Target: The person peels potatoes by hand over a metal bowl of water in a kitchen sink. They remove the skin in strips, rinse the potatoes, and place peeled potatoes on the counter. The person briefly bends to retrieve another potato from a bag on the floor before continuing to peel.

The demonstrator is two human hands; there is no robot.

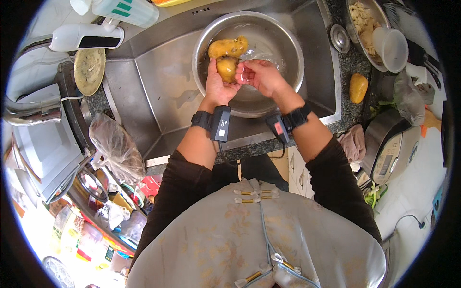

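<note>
A round stainless steel basin (300, 61) with water in it sits in the metal sink. My left hand (220, 86) is inside its rim, thumb and fingers around a wet yellow potato (226, 70). Just to the right of that potato is my right hand (260, 75), wet, its fingers curled and partly apart with nothing seen in them. A longer potato (228, 46) with dark spots lies in the basin beyond the held one. Both wrists carry black strapped devices.
Right of the sink, another potato (358, 88) lies on the granite counter (345, 111). Past it stand a rice cooker (385, 151) and a metal bowl (383, 14) of pale food. At left are a white faucet unit (86, 37), a yellowish oval dish (89, 72) and a plastic bag (117, 147).
</note>
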